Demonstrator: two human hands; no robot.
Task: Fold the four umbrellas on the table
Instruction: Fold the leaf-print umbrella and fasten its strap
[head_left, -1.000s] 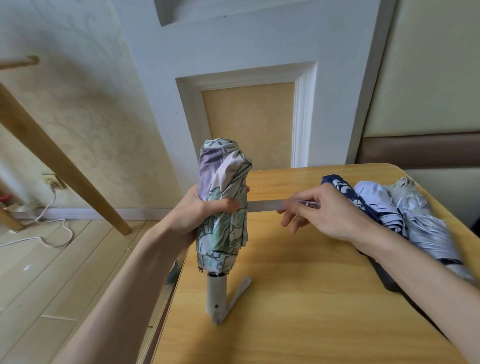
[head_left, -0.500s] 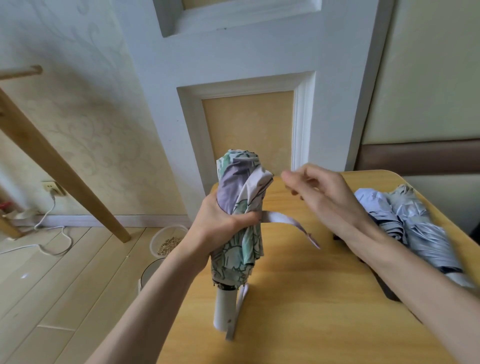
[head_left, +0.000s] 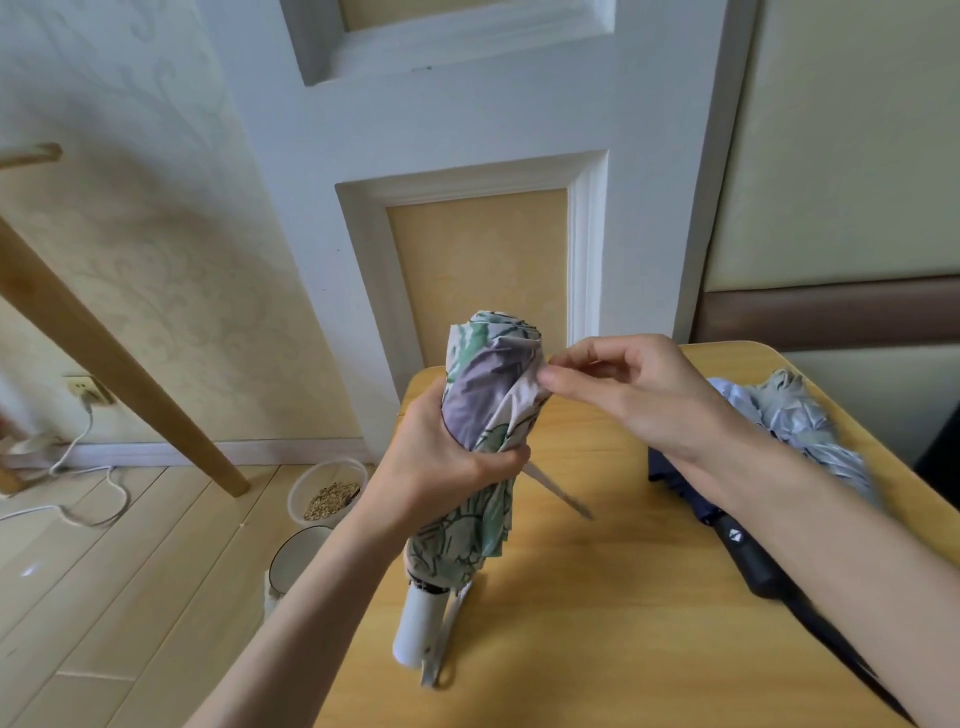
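Over the table (head_left: 649, 649), your left hand (head_left: 441, 467) curls round the upright umbrella (head_left: 483, 395), right hand (head_left: 639, 395) pinching its cloth; wrapping the strap (head_left: 558, 491) looks next.

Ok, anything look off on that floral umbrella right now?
The closing strap hangs loose by the left hand, not wrapped round the floral umbrella. The right hand pinches a fold near its top. Nothing looks spilled or damaged.

The right forearm (head_left: 779, 499) hides most of the navy umbrella (head_left: 670, 470); the strap (head_left: 561, 493) and grey umbrella (head_left: 810, 431) are blurred; the counter (head_left: 623, 634) runs off the bottom edge.
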